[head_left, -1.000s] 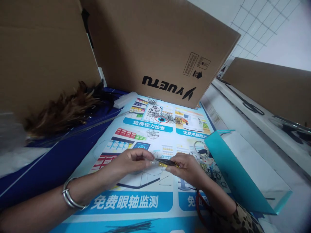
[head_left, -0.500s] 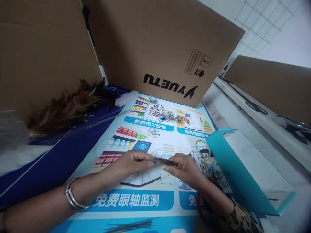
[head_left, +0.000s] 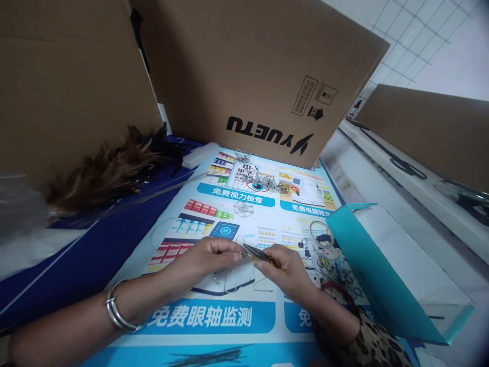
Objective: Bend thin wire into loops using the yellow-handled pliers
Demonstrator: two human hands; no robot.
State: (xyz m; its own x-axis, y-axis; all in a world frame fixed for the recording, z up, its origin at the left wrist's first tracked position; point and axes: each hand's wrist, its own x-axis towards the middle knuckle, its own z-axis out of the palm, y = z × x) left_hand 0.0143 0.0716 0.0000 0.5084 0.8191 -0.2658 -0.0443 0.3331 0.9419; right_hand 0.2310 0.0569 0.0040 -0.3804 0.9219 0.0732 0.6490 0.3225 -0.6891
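Between thumb and fingers, my left hand (head_left: 219, 255) pinches a thin bent wire (head_left: 231, 272) whose loops rise above the fingertips and hang below them. Wrapped round a pair of dark-jawed pliers (head_left: 260, 253), my right hand (head_left: 284, 267) is closed at the table's middle. The plier tips point left, close to the wire at my left fingertips; whether they touch it I cannot tell. Below my right hand a loose hooked wire (head_left: 263, 285) lies on the printed sheet. Near the front edge rests a bundle of straight dark wires (head_left: 210, 355).
Wire tangles (head_left: 243, 209) lie ahead on the sheet, with more wire pieces (head_left: 340, 278) at the right. A turquoise open box (head_left: 385, 285) flanks them. Brown feathers (head_left: 103, 168) lie left. A large cardboard box (head_left: 260, 66) stands behind. Scissors (head_left: 408, 167) rest on a ledge at far right.
The plier jaws have tilted, their tips rising slightly and standing more apart from my left fingertips. My left hand keeps its pinch on the wire, nearly in the same place.
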